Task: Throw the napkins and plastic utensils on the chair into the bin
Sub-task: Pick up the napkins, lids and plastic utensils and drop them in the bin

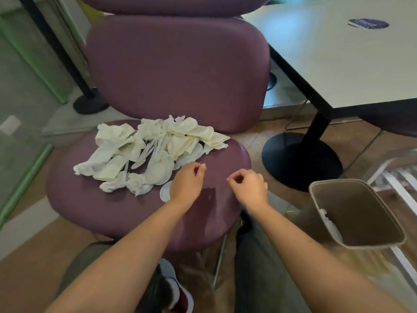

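From my head camera: the napkins (126, 150) and plastic utensils (147, 152) lie heaped on the purple chair (126, 213) — just left of my left hand (187, 181). Both it and my right hand (248, 188) hover loosely curled, holding nothing. The bin (370, 240) stands right of my right hand.

Left hand (186, 184) hides part of small lid (165, 191).

A cafeteria or fast-food eatery is suggested by purple padded chairs (178, 71), a white pedestal surface (338, 53) bearing a logo (368, 23), and brown tiled floor (255, 129).
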Action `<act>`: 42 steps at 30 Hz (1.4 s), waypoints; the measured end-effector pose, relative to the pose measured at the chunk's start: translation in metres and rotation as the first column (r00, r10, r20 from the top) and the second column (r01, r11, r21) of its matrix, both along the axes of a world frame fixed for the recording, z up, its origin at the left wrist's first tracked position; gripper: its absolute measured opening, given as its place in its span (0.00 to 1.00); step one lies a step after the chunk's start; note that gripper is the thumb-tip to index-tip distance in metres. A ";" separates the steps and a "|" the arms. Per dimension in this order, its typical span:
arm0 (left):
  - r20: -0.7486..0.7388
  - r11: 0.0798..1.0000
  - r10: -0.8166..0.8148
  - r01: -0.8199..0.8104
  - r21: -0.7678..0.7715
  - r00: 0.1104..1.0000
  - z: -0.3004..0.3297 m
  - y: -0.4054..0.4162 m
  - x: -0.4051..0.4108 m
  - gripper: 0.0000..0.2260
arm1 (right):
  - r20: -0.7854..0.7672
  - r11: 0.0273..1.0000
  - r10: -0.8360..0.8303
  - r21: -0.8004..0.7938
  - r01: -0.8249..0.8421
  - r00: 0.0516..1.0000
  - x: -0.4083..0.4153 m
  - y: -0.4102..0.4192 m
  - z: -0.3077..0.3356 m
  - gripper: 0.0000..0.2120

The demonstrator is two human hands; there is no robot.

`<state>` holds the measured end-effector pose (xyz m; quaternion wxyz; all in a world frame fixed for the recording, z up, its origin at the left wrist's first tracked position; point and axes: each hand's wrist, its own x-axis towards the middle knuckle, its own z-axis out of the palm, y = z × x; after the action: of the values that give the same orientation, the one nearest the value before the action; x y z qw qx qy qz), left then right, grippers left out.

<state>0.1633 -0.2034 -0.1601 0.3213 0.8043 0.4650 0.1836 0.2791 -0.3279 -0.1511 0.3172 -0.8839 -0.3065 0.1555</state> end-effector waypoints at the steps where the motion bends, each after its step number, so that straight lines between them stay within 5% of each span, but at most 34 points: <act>1: -0.009 0.999 0.033 -0.033 0.004 0.999 -0.002 0.010 -0.013 0.15 | -0.004 1.000 0.024 -0.007 -0.024 1.000 -0.009 0.008 -0.001 0.06; 8: -0.170 0.988 0.109 -0.089 0.124 0.979 -0.013 0.066 -0.073 0.10 | -0.026 0.983 0.164 -0.082 -0.165 0.986 -0.056 0.055 -0.015 0.09; 13: -0.333 0.976 0.143 -0.077 0.206 0.932 -0.020 0.086 -0.085 0.21 | -0.010 0.958 0.249 -0.147 -0.248 0.968 -0.072 0.080 -0.026 0.12; 19: -0.361 0.981 0.133 -0.071 0.180 0.923 -0.026 0.094 -0.082 0.35 | 0.045 0.900 0.343 -0.302 -0.314 0.938 -0.089 0.103 -0.033 0.37; 23: -0.374 0.954 0.179 -0.068 0.291 0.910 -0.027 0.092 -0.083 0.39 | 0.081 0.898 0.334 -0.328 -0.292 0.939 -0.095 0.107 -0.037 0.35; 33: -0.379 0.957 0.169 -0.060 0.283 0.910 -0.010 0.083 -0.083 0.17 | -0.206 0.986 0.166 0.038 -0.162 0.964 -0.074 0.081 -0.025 0.21; 42: -0.012 0.991 -0.122 0.121 -0.054 0.992 0.032 0.038 -0.026 0.15 | -0.264 0.960 -0.077 0.240 0.143 0.961 -0.025 0.022 0.005 0.17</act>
<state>0.1377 -0.1654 -0.1279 0.3496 0.8237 0.4224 0.1448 0.2545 -0.3062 -0.1460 0.4737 -0.8241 -0.2310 0.2074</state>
